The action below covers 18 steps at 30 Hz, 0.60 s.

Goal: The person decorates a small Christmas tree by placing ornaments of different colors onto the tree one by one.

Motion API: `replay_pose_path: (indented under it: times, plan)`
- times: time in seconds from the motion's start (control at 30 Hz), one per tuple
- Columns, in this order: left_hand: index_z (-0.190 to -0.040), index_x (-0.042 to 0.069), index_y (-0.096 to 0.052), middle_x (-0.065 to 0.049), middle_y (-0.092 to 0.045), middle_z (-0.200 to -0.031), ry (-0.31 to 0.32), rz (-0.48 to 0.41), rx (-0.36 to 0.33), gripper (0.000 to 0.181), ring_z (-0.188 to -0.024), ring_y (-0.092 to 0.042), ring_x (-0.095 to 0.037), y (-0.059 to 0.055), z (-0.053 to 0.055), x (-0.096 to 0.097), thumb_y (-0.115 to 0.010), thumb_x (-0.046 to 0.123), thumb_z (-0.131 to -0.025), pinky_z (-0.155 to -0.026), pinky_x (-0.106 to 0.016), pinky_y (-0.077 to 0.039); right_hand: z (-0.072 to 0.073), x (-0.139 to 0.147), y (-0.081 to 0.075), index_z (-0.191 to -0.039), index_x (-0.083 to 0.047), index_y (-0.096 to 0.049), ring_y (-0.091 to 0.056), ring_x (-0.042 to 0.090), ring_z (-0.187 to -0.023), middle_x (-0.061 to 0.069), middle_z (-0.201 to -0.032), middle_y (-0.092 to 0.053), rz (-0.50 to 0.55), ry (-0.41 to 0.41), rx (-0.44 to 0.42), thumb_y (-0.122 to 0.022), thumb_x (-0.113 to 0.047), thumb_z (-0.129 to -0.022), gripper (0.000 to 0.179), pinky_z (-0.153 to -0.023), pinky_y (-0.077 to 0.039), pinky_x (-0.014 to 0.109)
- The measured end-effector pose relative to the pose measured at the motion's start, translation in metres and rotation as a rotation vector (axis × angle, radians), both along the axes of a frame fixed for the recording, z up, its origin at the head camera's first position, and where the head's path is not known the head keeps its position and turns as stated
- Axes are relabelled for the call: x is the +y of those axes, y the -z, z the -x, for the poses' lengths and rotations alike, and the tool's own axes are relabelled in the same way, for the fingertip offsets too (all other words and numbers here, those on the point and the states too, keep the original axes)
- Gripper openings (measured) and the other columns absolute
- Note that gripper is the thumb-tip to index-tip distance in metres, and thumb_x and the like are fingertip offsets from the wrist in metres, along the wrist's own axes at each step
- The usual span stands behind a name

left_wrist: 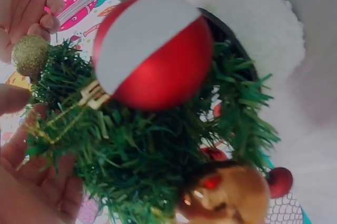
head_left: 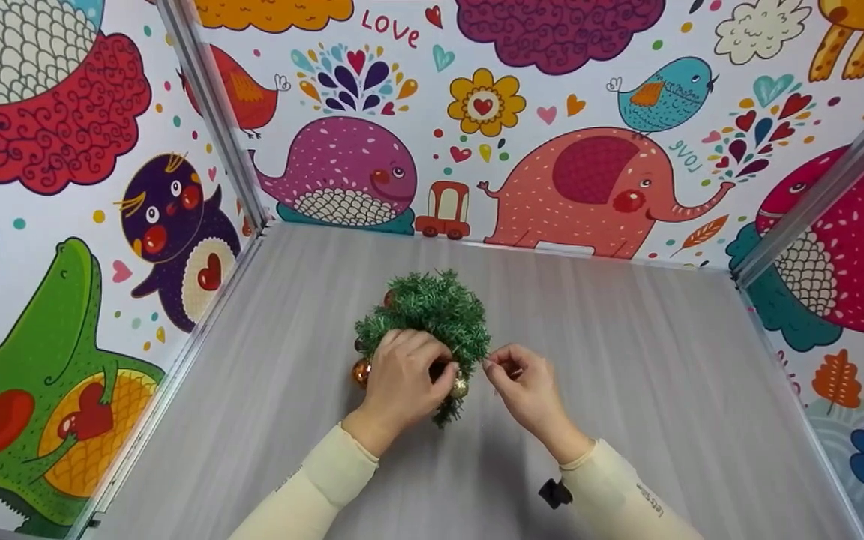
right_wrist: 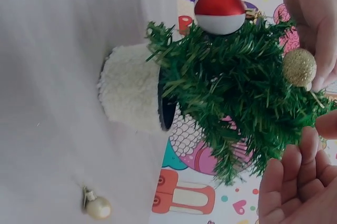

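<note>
A small artificial Christmas tree (head_left: 439, 300) lies close under my hands, its white fuzzy pot (right_wrist: 131, 87) on the table. My left hand (head_left: 406, 375) is bent over the branches, thumb and forefinger pinching at the cap and loop of a gold glitter bauble (right_wrist: 299, 67). Just right of the tree is my right hand (head_left: 526, 386), fingers curled and the thumb meeting the forefinger near the branch tips; I cannot tell whether something thin is between them. A red and white bauble (left_wrist: 152, 50) with a gold string and a shiny copper bauble (left_wrist: 226, 192) hang among the branches.
A pearly gold bauble (right_wrist: 98, 208) lies on the grey table (head_left: 627, 360). Walls printed with cartoon animals (head_left: 582, 187) close off the back and sides. Metal frame posts (head_left: 211, 105) stand at the corners. A black device (head_left: 554, 493) sits at the right sleeve.
</note>
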State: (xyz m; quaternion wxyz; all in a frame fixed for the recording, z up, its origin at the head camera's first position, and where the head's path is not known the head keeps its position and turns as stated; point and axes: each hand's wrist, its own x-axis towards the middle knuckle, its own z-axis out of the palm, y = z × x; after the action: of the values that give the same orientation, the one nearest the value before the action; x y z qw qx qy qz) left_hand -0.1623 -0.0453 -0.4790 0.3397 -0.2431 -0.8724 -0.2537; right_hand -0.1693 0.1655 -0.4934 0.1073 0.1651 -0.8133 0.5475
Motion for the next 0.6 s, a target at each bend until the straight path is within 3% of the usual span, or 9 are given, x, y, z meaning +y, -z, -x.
replay_pose_path:
  times: [0.13,0.33,0.6]
  plan:
    - [-0.086,0.014,-0.072,0.002,-0.067,-0.092,0.005,-0.014,0.013,0.012,-0.090,-0.063,-0.020,0.002,-0.005,-0.009,-0.077,0.022,-0.078,-0.085,-0.039,-0.048,0.002,0.014,0.008,-0.086,-0.013,-0.069,-0.061,0.012,-0.063,-0.006,-0.073,-0.066,-0.051,0.016,-0.013,-0.070,-0.004,-0.090,0.009,-0.056,-0.051,0.025]
    - [-0.102,0.011,-0.071,-0.005,-0.065,-0.111,-0.002,-0.022,-0.012,0.034,-0.106,-0.060,-0.025,0.007,-0.010,-0.025,-0.079,0.024,-0.072,-0.092,-0.043,-0.046,0.006,0.032,0.022,-0.089,-0.010,-0.070,-0.062,0.011,-0.069,-0.008,-0.076,-0.066,-0.157,0.080,-0.034,-0.072,-0.013,-0.089,0.004,-0.064,-0.053,0.027]
    - [-0.116,0.011,-0.067,-0.011,-0.059,-0.129,-0.063,0.018,-0.070,0.048,-0.120,-0.055,-0.030,0.011,-0.017,-0.039,-0.075,0.033,-0.074,-0.100,-0.048,-0.042,0.006,0.046,0.037,-0.094,-0.015,-0.071,-0.061,0.010,-0.072,-0.012,-0.078,-0.063,-0.347,0.161,-0.059,-0.072,-0.021,-0.090,0.007,-0.066,-0.052,0.033]
